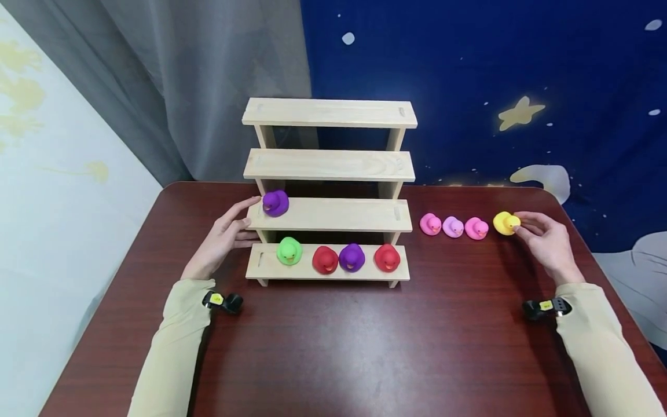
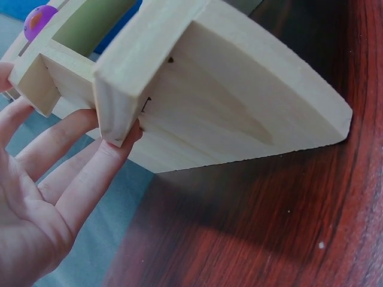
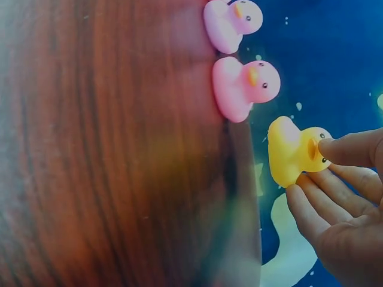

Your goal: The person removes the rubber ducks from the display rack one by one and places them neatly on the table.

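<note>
My right hand [image 1: 547, 240] pinches a yellow rubber duck [image 1: 505, 223] between thumb and fingers. In the right wrist view, the thumb lies against the duck's beak and the fingers are beneath its body. At the left end of a tiered wooden shelf [image 1: 333, 215] is my left hand [image 1: 221, 240]. Its extended fingers touch the board end [image 2: 116, 113] in the left wrist view. Close by, a purple duck [image 1: 275, 203] sits at the left end of the second board from the bottom. A pink duck [image 1: 476, 228] stands on the table left of the yellow one.
The lowest board bears a green duck [image 1: 289, 251], a red duck [image 1: 325, 260], a purple duck [image 1: 352, 258] and another red duck [image 1: 387, 258]. Right of the shelf, a lilac duck [image 1: 453, 227] and a second pink duck [image 1: 430, 224] stand on the brown table [image 1: 333, 347]. Curtains hang behind.
</note>
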Demonstrator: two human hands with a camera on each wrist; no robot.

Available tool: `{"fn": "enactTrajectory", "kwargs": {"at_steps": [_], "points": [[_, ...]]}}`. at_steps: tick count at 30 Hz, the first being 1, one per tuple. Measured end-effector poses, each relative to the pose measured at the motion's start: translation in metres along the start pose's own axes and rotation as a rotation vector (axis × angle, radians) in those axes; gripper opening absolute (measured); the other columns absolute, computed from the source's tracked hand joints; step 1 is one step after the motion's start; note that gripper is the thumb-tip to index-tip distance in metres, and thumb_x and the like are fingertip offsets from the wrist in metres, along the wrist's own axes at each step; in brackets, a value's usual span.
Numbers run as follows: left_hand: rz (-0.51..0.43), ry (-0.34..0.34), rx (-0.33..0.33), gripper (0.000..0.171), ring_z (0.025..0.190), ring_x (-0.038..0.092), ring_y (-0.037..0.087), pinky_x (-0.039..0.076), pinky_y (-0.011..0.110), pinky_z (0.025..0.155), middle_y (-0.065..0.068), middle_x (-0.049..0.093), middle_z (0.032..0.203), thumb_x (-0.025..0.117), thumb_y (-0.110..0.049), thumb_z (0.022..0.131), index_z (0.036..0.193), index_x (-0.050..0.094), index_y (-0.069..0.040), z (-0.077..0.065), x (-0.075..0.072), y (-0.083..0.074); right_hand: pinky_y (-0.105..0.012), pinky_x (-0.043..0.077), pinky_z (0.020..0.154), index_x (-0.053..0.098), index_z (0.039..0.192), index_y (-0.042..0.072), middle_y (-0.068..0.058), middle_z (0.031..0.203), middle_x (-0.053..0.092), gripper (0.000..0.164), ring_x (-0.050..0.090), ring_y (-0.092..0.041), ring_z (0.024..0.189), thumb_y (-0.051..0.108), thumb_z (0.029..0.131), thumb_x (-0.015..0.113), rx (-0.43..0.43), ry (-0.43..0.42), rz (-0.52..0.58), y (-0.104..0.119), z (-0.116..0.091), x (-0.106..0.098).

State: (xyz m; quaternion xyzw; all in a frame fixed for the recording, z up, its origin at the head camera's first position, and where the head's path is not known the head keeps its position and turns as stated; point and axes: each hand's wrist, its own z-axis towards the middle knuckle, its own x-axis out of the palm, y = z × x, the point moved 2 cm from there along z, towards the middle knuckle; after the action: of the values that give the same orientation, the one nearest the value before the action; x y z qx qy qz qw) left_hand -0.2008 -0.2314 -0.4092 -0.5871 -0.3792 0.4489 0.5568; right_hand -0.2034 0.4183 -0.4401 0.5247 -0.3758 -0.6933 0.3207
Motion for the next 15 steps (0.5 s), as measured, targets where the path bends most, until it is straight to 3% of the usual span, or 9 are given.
{"fn": "enactTrajectory", "kwargs": {"at_steps": [3, 5, 10, 15], "points": [[-0.001, -0.003, -0.002, 0.045, 0.103, 0.065, 0.030, 0.053, 0.035, 0.083, 0.021, 0.044, 0.137, 0.040, -0.018, 0.104, 0.149, 0.038, -0.021, 0.000, 0.000, -0.001, -0.006, 0.044, 0.075, 0.064, 0.121, 0.007, 0.017, 0.105, 0.061, 0.033, 0.056, 0.011, 0.092, 0.020, 0.091, 0.068, -0.002, 0.012, -0.039, -0.009, 0.001, 0.001], [0.001, -0.002, -0.002, 0.045, 0.103, 0.065, 0.030, 0.053, 0.034, 0.083, 0.021, 0.044, 0.137, 0.040, -0.018, 0.104, 0.149, 0.038, -0.022, 0.000, 0.000, -0.001, -0.005, 0.043, 0.076, 0.062, 0.123, 0.004, 0.015, 0.106, 0.060, 0.034, 0.055, 0.011, 0.092, 0.018, 0.092, 0.066, 0.005, 0.020, -0.063, -0.004, -0.001, 0.003], [0.001, -0.003, -0.001, 0.045, 0.103, 0.065, 0.032, 0.053, 0.035, 0.083, 0.022, 0.045, 0.137, 0.039, -0.018, 0.105, 0.149, 0.038, -0.022, 0.000, 0.000, -0.001, -0.006, 0.043, 0.078, 0.053, 0.128, -0.009, 0.001, 0.113, 0.060, 0.040, 0.052, 0.011, 0.093, 0.012, 0.095, 0.062, 0.057, 0.054, -0.107, 0.017, -0.009, 0.007], [0.013, -0.002, -0.003, 0.045, 0.102, 0.065, 0.031, 0.054, 0.035, 0.082, 0.023, 0.047, 0.135, 0.039, -0.017, 0.104, 0.149, 0.038, -0.022, 0.000, 0.000, 0.000, -0.005, 0.042, 0.078, 0.052, 0.130, -0.009, -0.012, 0.119, 0.058, 0.041, 0.051, 0.011, 0.093, 0.012, 0.096, 0.060, 0.108, 0.080, -0.156, 0.022, -0.014, 0.010]]}}
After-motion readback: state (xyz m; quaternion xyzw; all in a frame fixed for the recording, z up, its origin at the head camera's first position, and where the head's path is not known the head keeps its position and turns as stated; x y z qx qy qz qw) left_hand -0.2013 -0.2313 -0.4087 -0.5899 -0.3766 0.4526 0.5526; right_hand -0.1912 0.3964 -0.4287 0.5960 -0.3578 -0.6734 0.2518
